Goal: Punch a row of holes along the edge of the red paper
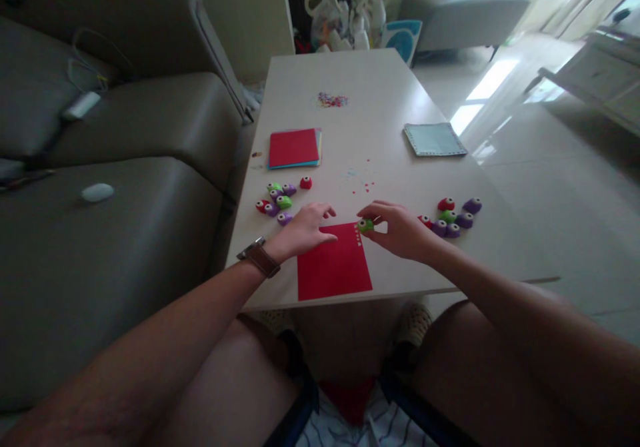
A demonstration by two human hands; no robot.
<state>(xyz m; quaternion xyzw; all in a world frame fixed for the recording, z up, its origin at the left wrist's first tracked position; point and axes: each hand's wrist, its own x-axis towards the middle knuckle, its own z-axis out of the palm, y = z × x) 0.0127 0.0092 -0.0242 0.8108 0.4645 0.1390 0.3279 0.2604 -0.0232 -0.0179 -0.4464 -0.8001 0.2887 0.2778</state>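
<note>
A red sheet of paper [333, 267] lies near the front edge of the table, with a short row of small punched holes down the upper part of its right edge. My right hand [397, 228] grips a small green craft paper punch [365, 225] between thumb and fingers at the sheet's top right corner. Over the sheet's top left corner is my left hand [311, 226], its fingers apart and nothing in them. To its left sits a group of green, purple and red paper punches [284, 202]. Several more punches [449, 216] stand right of my right hand.
A stack of coloured paper [294, 148] with red on top lies at the left of the white table [370, 74]. Tiny paper bits [333, 100] are heaped farther back. A pale blue punched-edge sheet stack [435, 140] is at the right. A grey sofa [150, 234] borders the left.
</note>
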